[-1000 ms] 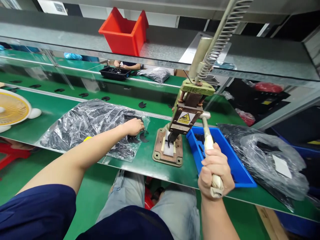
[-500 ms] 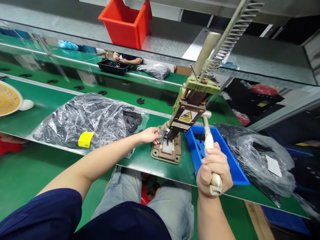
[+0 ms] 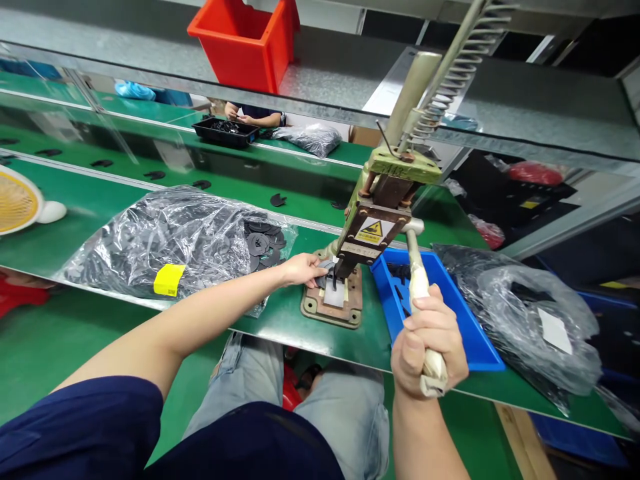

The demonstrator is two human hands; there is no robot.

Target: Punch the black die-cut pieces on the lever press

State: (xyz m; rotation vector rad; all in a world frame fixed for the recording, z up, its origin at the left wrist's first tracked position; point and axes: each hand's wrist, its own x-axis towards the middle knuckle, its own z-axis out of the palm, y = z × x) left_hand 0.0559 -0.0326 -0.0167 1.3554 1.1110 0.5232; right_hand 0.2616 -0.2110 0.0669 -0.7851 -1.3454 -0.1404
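My left hand [image 3: 303, 270] pinches a flat dark grey piece [image 3: 325, 272] at the base of a green hand press [image 3: 377, 220]. Part of the piece lies under the press head, beside a pale plate [image 3: 336, 293] on the base. My right hand [image 3: 431, 340] is wrapped round the lever [image 3: 419, 273], which is covered in cream tape and points down toward me. Left of the press, a clear plastic bag [image 3: 150, 247] holds many dark flat pieces, several of them showing at its open end [image 3: 261, 243].
Right of the press sits a blue bin [image 3: 463, 327] with dark pieces, then another plastic bag [image 3: 545, 327]. A red bin [image 3: 240, 50] stands on the shelf above. Dark pieces lie on the green belt [image 3: 225, 195] behind. Across it, a person's hands [image 3: 240, 117] work near a black tray [image 3: 225, 132].
The grey piece in my left hand has turned slightly at the press base. My right hand stays on the lever, and the view has shifted a little.
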